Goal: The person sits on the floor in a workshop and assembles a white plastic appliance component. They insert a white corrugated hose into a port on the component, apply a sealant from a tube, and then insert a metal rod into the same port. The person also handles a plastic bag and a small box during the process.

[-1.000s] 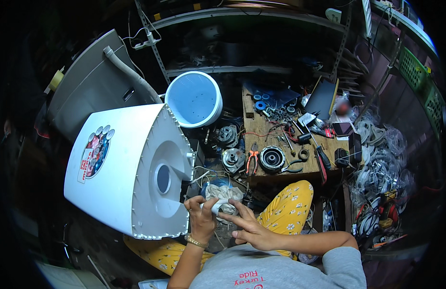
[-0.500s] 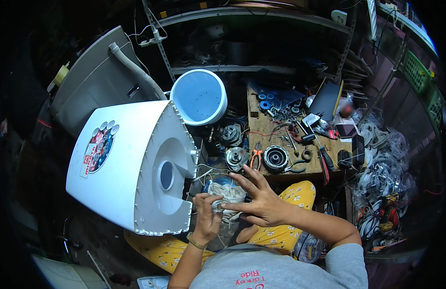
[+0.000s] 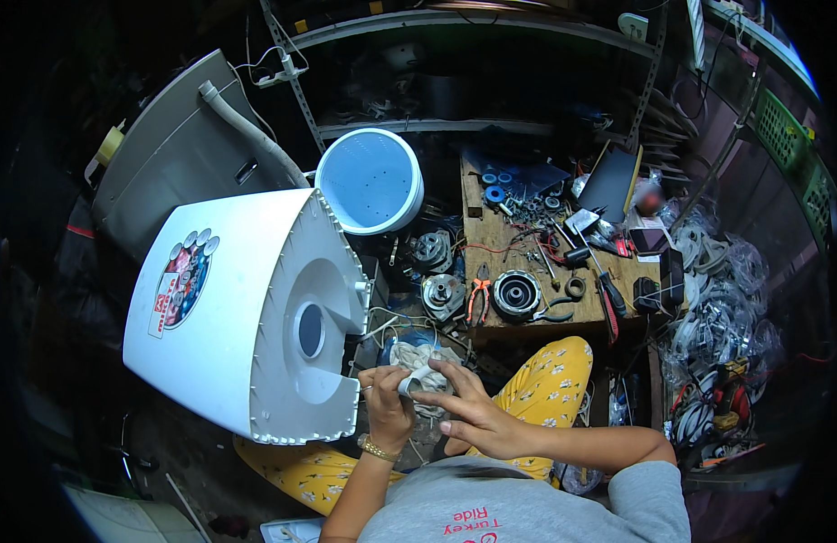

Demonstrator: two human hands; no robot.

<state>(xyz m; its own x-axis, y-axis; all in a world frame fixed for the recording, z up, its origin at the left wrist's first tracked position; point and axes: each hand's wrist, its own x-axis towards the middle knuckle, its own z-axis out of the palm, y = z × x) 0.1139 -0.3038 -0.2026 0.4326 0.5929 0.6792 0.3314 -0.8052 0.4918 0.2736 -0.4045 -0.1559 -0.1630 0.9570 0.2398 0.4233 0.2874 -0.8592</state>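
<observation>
In front of my lap, my left hand point(image 3: 388, 400) is closed on a small whitish, curved, band-like piece point(image 3: 413, 381); its exact kind is too small to tell. My right hand point(image 3: 477, 414) meets it from the right, with fingertips at the piece's upper and lower edges. Below both hands, a bag of off-white cloth or cord point(image 3: 417, 349) sits on the floor. Left of my left hand, a large white plastic washing-machine housing point(image 3: 224, 317) lies on its side, with its round opening facing right.
A wooden work board point(image 3: 509, 250) holds orange-handled pliers point(image 3: 478, 297), a round black-and-silver part point(image 3: 516, 296), screwdrivers and loose hardware. Metal gear units point(image 3: 443, 294) stand beside it. A blue-white perforated tub point(image 3: 369, 181) is behind. Bagged parts point(image 3: 717, 299) are heaped at right.
My right hand's fingers have come down from a spread pose and drawn together around the whitish piece. More of the piece now shows between my hands.
</observation>
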